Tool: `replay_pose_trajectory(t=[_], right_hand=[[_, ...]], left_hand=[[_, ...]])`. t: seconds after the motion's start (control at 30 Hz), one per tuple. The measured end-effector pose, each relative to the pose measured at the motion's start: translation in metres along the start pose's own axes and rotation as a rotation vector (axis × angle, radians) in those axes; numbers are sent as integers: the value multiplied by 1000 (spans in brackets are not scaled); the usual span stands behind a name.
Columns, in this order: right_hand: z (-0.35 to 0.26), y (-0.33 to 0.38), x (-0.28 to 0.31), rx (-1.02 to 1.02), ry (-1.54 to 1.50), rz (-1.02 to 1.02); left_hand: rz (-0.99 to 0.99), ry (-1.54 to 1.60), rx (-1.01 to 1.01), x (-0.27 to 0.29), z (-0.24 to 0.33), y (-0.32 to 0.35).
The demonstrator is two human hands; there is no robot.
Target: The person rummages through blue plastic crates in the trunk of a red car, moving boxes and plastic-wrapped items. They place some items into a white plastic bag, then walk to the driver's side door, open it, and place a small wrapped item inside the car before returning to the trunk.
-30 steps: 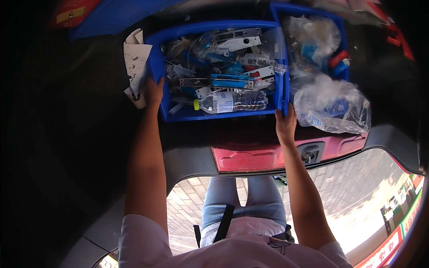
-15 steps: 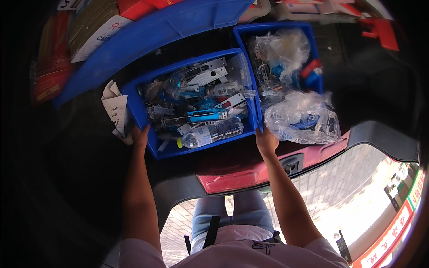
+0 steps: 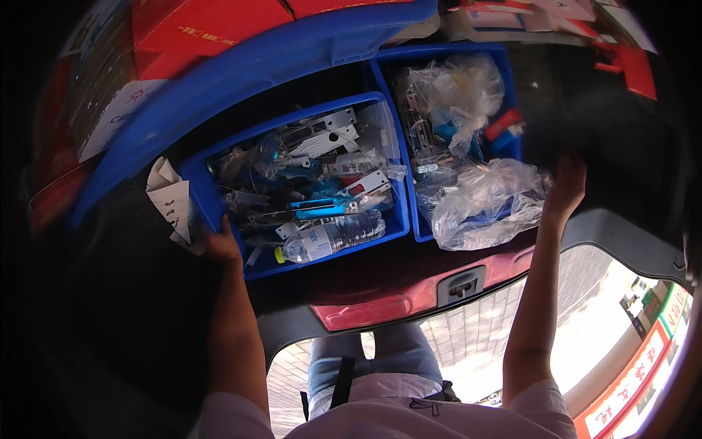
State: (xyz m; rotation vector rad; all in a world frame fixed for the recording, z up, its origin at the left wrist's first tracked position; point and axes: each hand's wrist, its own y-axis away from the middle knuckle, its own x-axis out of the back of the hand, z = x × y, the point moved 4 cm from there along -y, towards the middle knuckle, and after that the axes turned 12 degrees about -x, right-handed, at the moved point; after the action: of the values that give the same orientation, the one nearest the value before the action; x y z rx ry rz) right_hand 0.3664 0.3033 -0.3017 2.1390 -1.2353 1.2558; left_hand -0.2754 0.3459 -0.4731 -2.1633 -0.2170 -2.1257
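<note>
A blue plastic bin (image 3: 255,271) holds metal lock parts (image 3: 327,143), blue-wrapped pieces (image 3: 322,208) and a clear water bottle (image 3: 335,238) with a yellow cap lying along its near side. My left hand (image 3: 223,247) is closed on this bin's near left corner, thumb up by the rim. To its right stands a second blue bin (image 3: 379,73), with metal parts and crumpled clear plastic bags (image 3: 479,212) inside. Beyond that bin's right side is my right hand (image 3: 567,189), close to the nearer bag. Shadow hides its fingertips, and no grip shows.
Both bins sit in a car's dark boot, behind its red sill with a latch (image 3: 462,287). A folded white cardboard piece (image 3: 170,201) leans by the left bin. Behind are a long blue lid-like panel (image 3: 241,77) and red boxes (image 3: 212,33). Something red (image 3: 503,124) lies at the right bin's edge.
My right hand has left the gap between the bins and moved right, past the second bin. My left hand stays at the left bin's corner. The view has shifted slightly.
</note>
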Motion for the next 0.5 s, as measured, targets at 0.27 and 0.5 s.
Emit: replay_pose_trajectory(t=[0.27,0.5], right_hand=[[165,-64,-144,-98,203,-477],[105,-49,-151,-97,-17,-511]], left_hand=[[-41,159,-3,-9,-13,-5],[8,204,-34,-15,-7,-17]])
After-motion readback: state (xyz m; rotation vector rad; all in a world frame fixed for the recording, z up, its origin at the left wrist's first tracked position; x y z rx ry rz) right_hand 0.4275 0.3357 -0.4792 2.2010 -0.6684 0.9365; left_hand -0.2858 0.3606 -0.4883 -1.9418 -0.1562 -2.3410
